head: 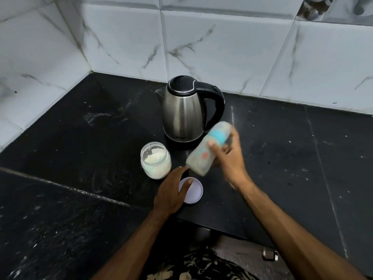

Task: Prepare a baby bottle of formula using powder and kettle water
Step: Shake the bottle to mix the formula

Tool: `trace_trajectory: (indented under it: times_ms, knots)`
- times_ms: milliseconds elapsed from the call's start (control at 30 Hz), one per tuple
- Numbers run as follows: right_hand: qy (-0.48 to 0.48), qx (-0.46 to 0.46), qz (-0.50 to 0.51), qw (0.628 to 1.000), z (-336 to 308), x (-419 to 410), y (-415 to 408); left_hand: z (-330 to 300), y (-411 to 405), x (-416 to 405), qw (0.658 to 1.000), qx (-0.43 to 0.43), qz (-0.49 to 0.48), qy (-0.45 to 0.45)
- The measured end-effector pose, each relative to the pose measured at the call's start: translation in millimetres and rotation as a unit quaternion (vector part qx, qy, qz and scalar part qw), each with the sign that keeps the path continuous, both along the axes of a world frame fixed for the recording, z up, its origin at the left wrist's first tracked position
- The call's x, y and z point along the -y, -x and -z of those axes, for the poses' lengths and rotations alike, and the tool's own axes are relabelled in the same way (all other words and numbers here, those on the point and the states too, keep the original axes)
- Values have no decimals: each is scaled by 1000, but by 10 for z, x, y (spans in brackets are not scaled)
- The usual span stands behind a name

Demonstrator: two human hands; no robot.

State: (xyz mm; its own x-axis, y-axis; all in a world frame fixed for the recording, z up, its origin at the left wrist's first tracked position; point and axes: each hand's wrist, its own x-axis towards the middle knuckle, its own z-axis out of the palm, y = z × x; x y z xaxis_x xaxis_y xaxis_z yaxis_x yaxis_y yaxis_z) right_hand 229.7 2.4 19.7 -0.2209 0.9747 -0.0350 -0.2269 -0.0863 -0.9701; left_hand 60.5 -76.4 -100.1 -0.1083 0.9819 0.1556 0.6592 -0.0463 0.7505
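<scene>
Baby bottle [207, 149], blurred and tilted with its blue collar toward the upper right, sits at frame centre in the right hand [230, 158], whose fingers curl round its middle; pale contents fill it. Just behind stands a steel electric kettle [182, 110], lid closed, on the black table [282, 158]. Left of the bottle is an open glass jar [155, 162] partly filled with white powder. Below it, the left hand [171, 191] lies with relaxed fingers on a white lid [192, 191], holding nothing.
</scene>
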Motion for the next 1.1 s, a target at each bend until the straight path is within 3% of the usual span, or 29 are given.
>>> trace_trajectory:
  times_ms: [67,100,200,267,433,633,800,967,1033,1100]
  knots:
    - [-35,86,-111,989,34,86,-16,-23,2,9,1000,14,4,-6]
    - [-36,84,-112,990,29,76,-19,-25,6,10,1000,13,3,-6]
    - [10,-31,37,999,-57,-53,-3,23,11,4,1000,-7,1,3]
    - [32,-80,77,993,-55,-107,1,68,23,-7,1000,-4,3,10]
    - [-24,77,-120,990,26,105,7,41,12,4,1000,7,1,-5]
    - [28,-82,80,993,-37,-58,11,52,9,-1,1000,-11,-5,3]
    - [-11,73,-103,992,53,139,-20,55,16,-2,1000,-5,-2,-9]
    - [22,-88,89,992,-85,-87,-41,48,9,-4,1000,-14,-2,-4]
    - [15,-58,41,997,-63,-5,-14,44,10,-2,1000,-19,-3,-7]
    - [-5,34,-70,997,2,137,6,26,8,5,1000,-5,-7,-9]
